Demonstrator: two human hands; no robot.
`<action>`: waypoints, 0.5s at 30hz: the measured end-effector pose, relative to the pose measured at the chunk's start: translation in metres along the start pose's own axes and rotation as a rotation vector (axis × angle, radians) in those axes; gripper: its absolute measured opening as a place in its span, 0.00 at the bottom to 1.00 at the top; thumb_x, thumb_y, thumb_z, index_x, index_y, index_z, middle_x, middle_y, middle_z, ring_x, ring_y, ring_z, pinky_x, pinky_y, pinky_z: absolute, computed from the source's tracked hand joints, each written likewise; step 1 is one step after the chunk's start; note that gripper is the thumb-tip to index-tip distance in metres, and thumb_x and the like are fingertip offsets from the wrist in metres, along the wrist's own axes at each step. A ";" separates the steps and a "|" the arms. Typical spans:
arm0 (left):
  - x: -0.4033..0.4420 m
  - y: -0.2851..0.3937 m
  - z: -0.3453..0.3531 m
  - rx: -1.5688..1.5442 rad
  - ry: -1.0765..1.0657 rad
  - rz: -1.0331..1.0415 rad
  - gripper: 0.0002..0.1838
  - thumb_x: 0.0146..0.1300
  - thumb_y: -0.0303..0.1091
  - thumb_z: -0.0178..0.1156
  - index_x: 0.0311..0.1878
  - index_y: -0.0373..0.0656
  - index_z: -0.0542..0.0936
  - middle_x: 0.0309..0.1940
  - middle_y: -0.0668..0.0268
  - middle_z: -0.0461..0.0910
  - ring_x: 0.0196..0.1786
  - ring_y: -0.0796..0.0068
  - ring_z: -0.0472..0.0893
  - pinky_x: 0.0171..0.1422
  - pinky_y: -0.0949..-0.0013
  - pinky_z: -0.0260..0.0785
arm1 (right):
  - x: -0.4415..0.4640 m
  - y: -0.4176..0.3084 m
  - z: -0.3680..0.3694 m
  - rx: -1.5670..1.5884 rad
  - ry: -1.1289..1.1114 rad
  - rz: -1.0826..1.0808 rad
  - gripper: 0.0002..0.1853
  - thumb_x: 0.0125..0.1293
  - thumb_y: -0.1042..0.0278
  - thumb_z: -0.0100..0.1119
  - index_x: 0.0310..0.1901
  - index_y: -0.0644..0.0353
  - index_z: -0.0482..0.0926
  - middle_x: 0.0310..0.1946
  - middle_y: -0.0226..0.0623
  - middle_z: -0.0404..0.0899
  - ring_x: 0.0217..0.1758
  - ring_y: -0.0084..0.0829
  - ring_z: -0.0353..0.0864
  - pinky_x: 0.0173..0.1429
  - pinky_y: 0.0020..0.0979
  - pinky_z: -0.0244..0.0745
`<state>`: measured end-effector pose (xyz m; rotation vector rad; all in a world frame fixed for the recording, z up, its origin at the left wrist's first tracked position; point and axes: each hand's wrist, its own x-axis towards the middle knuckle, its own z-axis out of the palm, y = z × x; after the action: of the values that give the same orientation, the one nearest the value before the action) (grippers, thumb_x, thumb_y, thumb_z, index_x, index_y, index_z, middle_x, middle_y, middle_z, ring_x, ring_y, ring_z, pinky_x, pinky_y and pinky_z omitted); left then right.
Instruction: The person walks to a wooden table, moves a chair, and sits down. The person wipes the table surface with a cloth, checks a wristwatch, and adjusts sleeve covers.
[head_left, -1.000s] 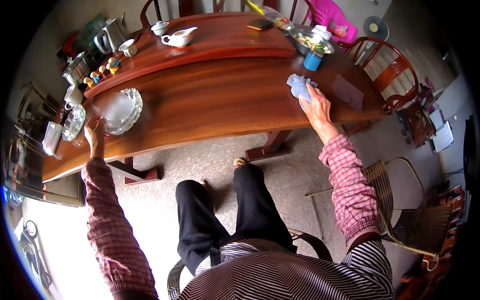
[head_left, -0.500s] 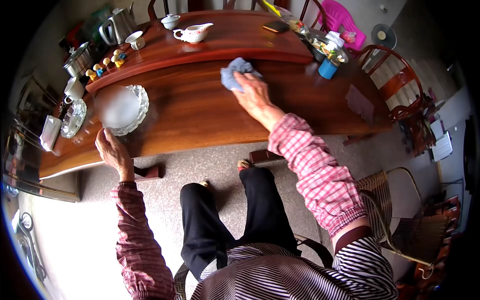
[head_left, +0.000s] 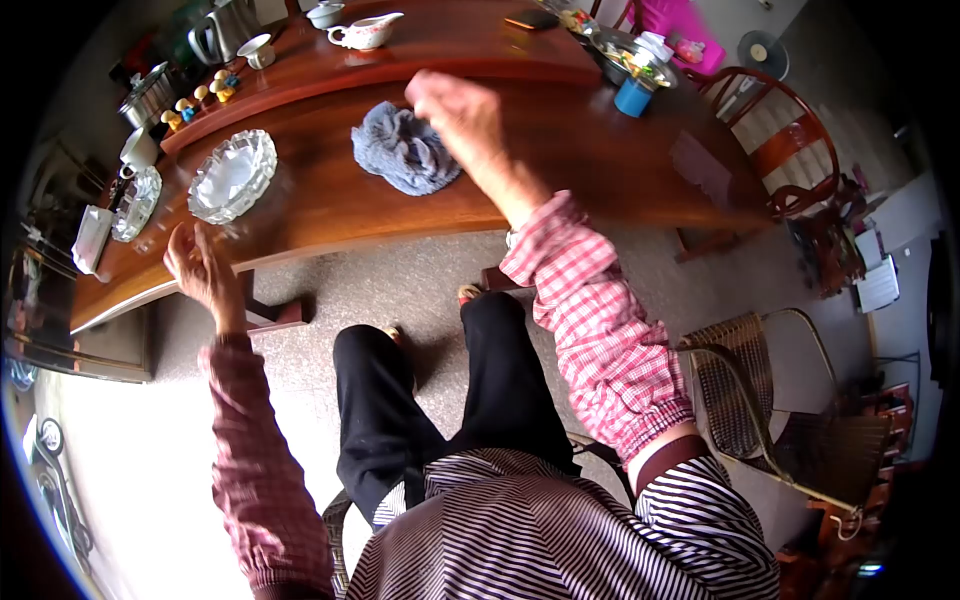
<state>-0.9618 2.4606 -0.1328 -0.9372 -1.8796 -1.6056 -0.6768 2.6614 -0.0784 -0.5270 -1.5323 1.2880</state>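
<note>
A crumpled blue-grey cloth (head_left: 405,150) lies bunched on the brown wooden table (head_left: 330,205). My right hand (head_left: 465,120) is at the cloth's right side, seemingly raised above the table. Motion smears its fingers, so I cannot make out their pose. At the table's front edge on the left, my left hand (head_left: 205,270) holds nothing, with its fingers loosely bent and apart. Just beyond it sits a round cut-glass dish (head_left: 267,170) with something white inside.
Left of the dish are a smaller glass dish (head_left: 137,205), a white box (head_left: 92,238) and a white cup (head_left: 138,150). On the raised back board stand a small pitcher (head_left: 365,33) and mushroom-like figurines (head_left: 203,95). A blue cup (head_left: 633,97) is at the right. A wicker chair (head_left: 735,375) stands nearby.
The cloth has come left and nearer, now spread wider on the table. My right hand has shifted off its top and blurs. My left hand stays by the table edge. The view has tilted.
</note>
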 end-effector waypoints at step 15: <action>-0.176 0.239 -0.073 -0.771 -0.993 -0.310 0.34 0.51 0.43 0.75 0.55 0.31 0.74 0.47 0.52 0.77 0.52 0.60 0.78 0.57 0.64 0.68 | -0.110 -0.111 0.015 2.118 -0.125 0.677 0.19 0.71 0.58 0.55 0.50 0.67 0.78 0.49 0.46 0.82 0.54 0.37 0.80 0.49 0.33 0.82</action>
<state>-0.6708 2.3740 -0.0964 -2.1648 -2.0283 -2.4000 -0.6181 2.5276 -0.0226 0.5289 0.5753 2.5518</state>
